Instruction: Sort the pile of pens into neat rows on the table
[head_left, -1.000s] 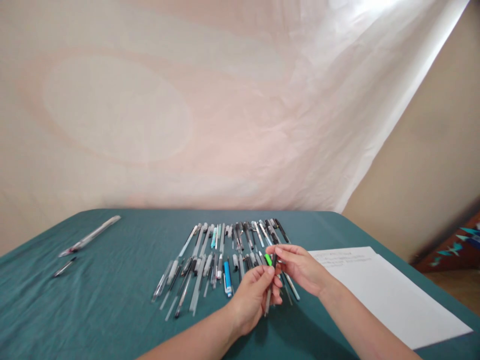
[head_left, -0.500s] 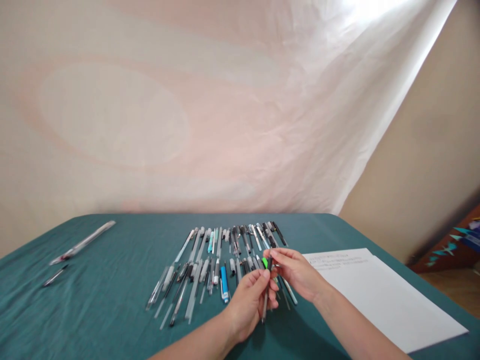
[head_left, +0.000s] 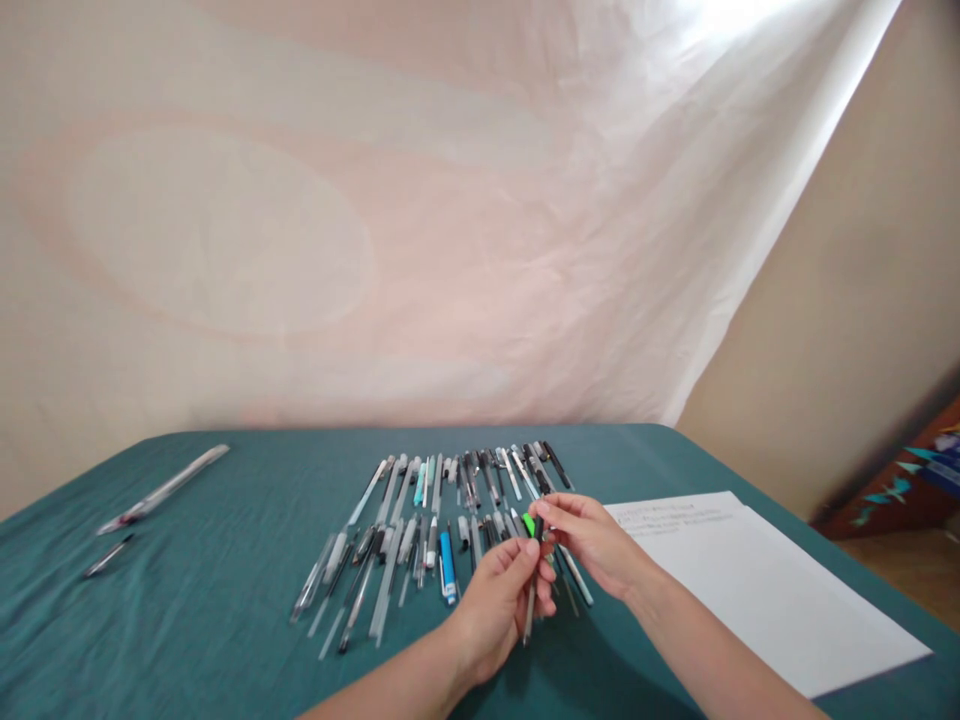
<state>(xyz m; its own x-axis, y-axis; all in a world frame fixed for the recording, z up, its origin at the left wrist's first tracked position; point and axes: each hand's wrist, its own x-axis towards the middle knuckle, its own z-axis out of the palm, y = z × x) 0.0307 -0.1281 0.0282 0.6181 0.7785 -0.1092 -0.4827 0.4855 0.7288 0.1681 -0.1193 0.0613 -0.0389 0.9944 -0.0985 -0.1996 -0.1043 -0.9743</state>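
Observation:
A slim dark pen (head_left: 529,605) is held upright-slanted between my two hands, above the near side of the table. My left hand (head_left: 504,598) is closed around its middle, thumb on top. My right hand (head_left: 585,535) pinches its upper end with the fingertips. Just behind the hands lie two rows of pens: a far row with a pale blue pen (head_left: 367,492) at its left end, and a near row with a thick blue pen (head_left: 448,568). A bright green piece (head_left: 529,523) shows beside my right fingertips; part of the near row is hidden by my hands.
Sheets of white paper (head_left: 780,590) with handwriting lie on the right. At the far left rest a long clear-wrapped bundle (head_left: 165,488) and a single pen (head_left: 109,556). The green cloth (head_left: 217,620) covers the table; a pale curtain (head_left: 450,220) hangs behind.
Both hands keep their hold on the pen, with hardly any movement. The whole view has shifted slightly.

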